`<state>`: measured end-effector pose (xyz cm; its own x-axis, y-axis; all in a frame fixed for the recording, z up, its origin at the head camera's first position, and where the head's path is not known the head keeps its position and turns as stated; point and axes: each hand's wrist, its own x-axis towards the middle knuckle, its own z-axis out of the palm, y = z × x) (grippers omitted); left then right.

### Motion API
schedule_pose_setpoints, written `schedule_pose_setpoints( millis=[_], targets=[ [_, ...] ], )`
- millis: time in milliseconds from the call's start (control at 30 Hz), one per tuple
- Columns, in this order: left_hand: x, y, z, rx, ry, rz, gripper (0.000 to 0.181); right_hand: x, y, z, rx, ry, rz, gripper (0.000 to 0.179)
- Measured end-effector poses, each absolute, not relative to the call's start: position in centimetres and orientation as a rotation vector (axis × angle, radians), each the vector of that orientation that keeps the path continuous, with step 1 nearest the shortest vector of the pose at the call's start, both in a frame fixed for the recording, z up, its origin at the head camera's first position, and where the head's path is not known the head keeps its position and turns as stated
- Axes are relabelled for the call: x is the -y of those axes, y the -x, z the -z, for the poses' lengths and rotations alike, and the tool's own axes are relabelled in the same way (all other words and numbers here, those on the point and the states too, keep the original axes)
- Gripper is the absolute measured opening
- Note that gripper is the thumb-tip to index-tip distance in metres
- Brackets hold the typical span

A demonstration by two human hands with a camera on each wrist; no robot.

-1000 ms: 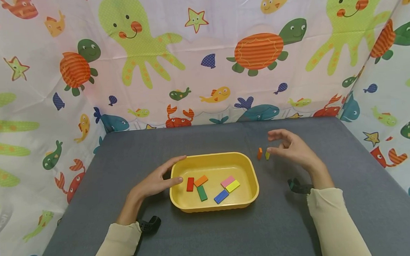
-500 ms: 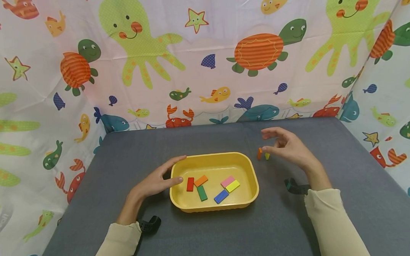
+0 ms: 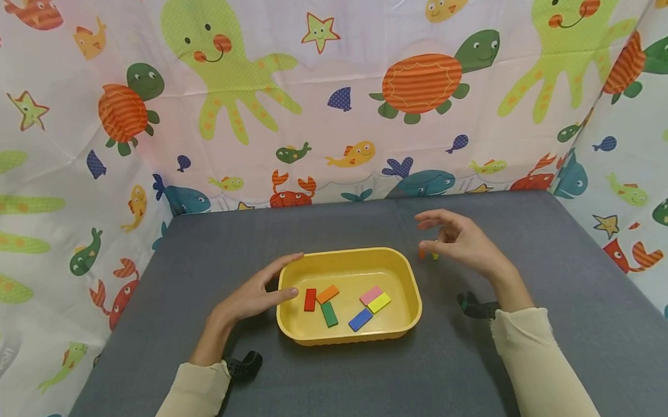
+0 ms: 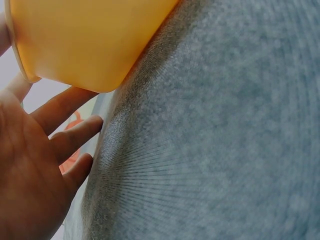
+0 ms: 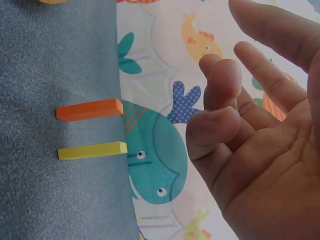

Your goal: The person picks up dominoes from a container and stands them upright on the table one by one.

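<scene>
A yellow plastic tray (image 3: 351, 338) stands mid-table with flat domino-like blocks inside: red (image 3: 310, 300), orange (image 3: 328, 294), green (image 3: 330, 314), pink (image 3: 371, 295), yellow (image 3: 380, 303) and blue (image 3: 360, 320). My left hand (image 3: 259, 294) holds its left end, thumb over the rim and fingers along the outside. Past the tray's far right corner, an orange block (image 5: 90, 110) and a yellow block (image 5: 92, 150) stand upright side by side. Over them hovers my right hand (image 3: 463, 240), holding nothing, thumb and index finger apart, other fingers bent. From the head view it partly covers both blocks.
A grey cloth (image 3: 342, 388) covers the table. Behind and beside it hangs a curtain (image 3: 319, 116) printed with sea animals. Black wrist cameras sit on the left wrist (image 3: 244, 366) and right wrist (image 3: 475, 306).
My right hand has moved left, from beside the upright yellow block to over both upright blocks. The left hand, tray and blocks have stayed put.
</scene>
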<state>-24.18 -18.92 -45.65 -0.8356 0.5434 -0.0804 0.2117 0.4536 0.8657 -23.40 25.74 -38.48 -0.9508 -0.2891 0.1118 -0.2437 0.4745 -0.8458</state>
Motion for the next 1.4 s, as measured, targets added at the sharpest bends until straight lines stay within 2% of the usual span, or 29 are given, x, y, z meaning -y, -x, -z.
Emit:
schedule_pose_setpoints(
  millis=[933, 1400],
  targets=[
    [18.9, 24.2, 45.5, -2.362, -0.642, -1.319, 0.071, -24.2, 23.1, 38.1, -2.656, 0.536, 1.432, 0.046],
    [18.9, 24.3, 45.6, -2.372, -0.643, -1.312, 0.071, -21.6, 23.3, 36.6, -2.708, 0.721, 1.215, 0.038]
  ],
)
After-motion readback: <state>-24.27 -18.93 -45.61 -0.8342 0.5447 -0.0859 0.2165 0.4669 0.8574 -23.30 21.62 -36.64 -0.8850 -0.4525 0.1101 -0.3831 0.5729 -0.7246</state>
